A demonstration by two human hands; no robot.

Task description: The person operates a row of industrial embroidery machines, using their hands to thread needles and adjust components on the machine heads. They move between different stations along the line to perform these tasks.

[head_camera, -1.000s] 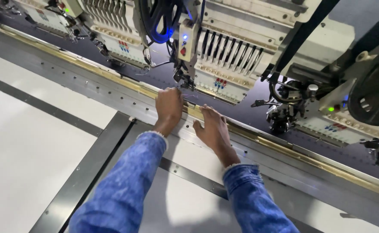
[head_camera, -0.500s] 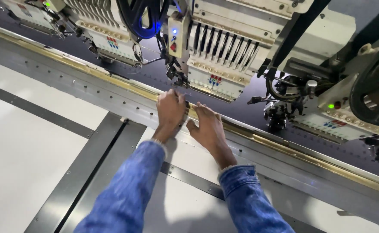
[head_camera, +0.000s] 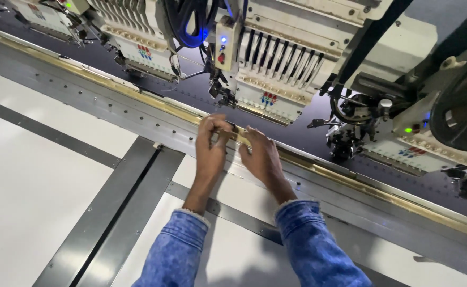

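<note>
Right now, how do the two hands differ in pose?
The left hand has its fingers curled, pinching at the gold strip; the right hand lies flatter, fingers stretched toward the same strip. The left hand reaches further up than the right hand. Both come from blue denim sleeves and meet below the embroidery head.

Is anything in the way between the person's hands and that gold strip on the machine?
No, nothing visible is. The left hand and right hand already rest right on the gold strip. The embroidery head hangs behind it, past the fingertips.
</note>
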